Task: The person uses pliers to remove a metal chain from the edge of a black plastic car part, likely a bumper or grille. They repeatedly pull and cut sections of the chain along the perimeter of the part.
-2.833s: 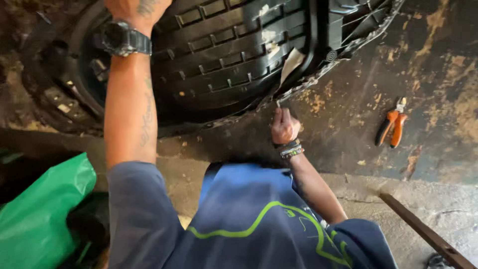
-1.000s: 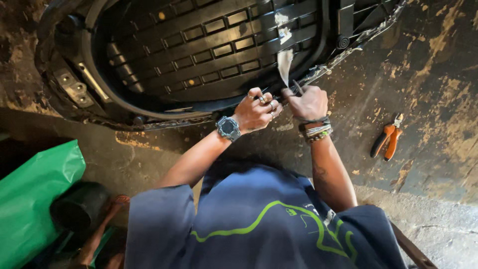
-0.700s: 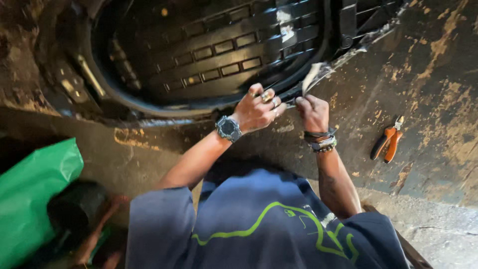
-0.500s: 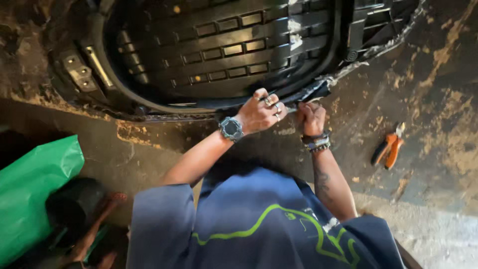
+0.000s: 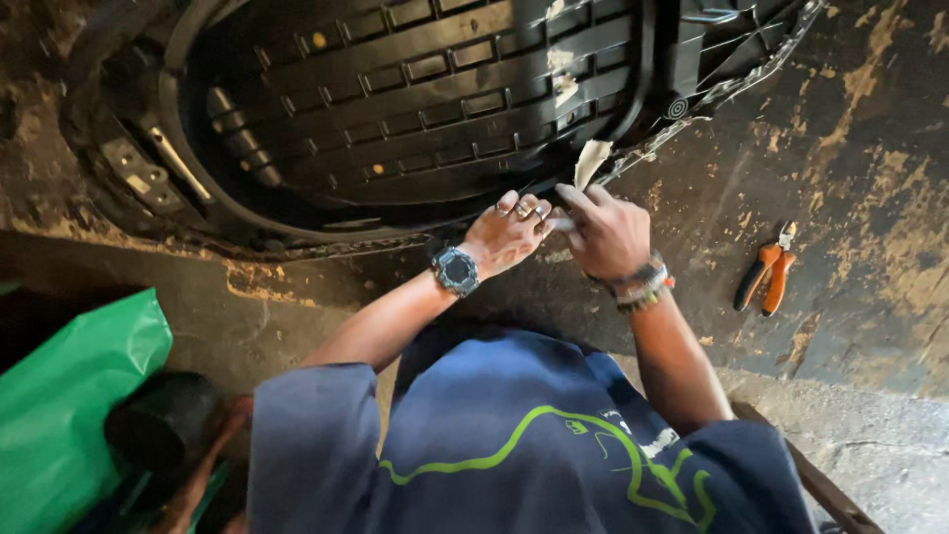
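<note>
Head view, looking down. Both hands meet at the near edge of a large black plastic car part (image 5: pixel 415 109), ribbed with a grid of slots, which lies on the stained concrete floor (image 5: pixel 850 148) and fills the far half of the scene. Left hand (image 5: pixel 506 232), rings on the fingers and a watch (image 5: pixel 456 270) on the wrist, is curled with fingertips pressed against the right hand. Right hand (image 5: pixel 608 229), beaded bracelets (image 5: pixel 643 287) at the wrist, is closed in a fist around a small pale object between the two hands; what that object is cannot be told. A pale torn strip (image 5: pixel 590 161), tape or paper, sticks up from the part's edge just beyond the right hand's knuckles. Orange-handled pliers (image 5: pixel 764 279) lie on the floor to the right, well apart from both hands. Green plastic bag (image 5: pixel 69 405) at near left, dark round object (image 5: pixel 163 420) beside it.
</note>
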